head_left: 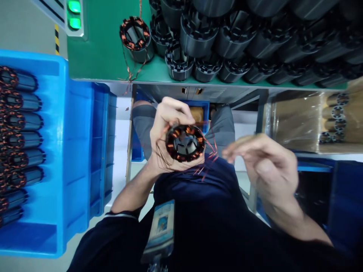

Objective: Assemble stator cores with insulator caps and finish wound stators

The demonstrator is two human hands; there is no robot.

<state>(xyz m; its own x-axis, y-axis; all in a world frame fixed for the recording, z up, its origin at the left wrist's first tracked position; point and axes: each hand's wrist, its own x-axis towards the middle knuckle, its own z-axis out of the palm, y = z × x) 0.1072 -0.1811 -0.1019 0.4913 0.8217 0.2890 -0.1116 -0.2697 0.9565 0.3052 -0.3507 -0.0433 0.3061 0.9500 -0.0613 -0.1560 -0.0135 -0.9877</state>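
Observation:
In the head view, my left hand is wrapped round a motor stator, a black ring-shaped core with copper windings. The stator's open end faces up toward me. Loose copper wires stick out from it on the right and the left. To the right of these wires, my right hand hangs in the air, blurred by motion, its fingers apart and nothing visible in them. Another wound stator stands on the green bench above, its wire ends trailing over the front edge.
Rows of black stator cores without visible copper crowd the bench. A blue crate of wound stators lies to my left. At the right sits a cardboard box with more cores. Two green lights glow at the bench's upper left.

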